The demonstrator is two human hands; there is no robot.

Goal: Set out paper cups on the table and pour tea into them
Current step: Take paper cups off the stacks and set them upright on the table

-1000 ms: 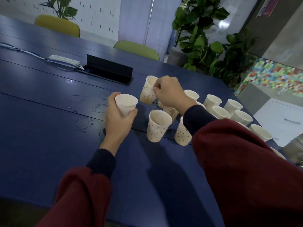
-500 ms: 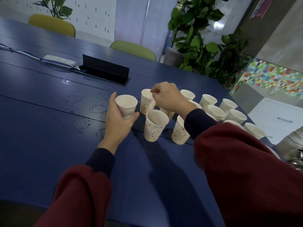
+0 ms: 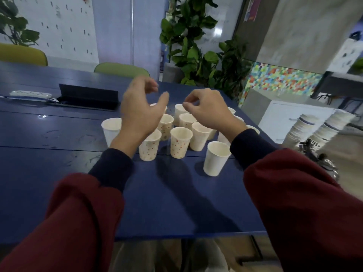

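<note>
Left hand [image 3: 141, 114], loose and empty, and right hand [image 3: 208, 114], curled, apparently empty, hover mid-frame over crowded paper cups [image 3: 180, 143]; a dropping sleeve [image 3: 255, 148] could topple them.

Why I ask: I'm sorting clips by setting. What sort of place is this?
Probably an office meeting room: a long blue table with a black cable box and power strip on it, and chairs along its far side.
</note>
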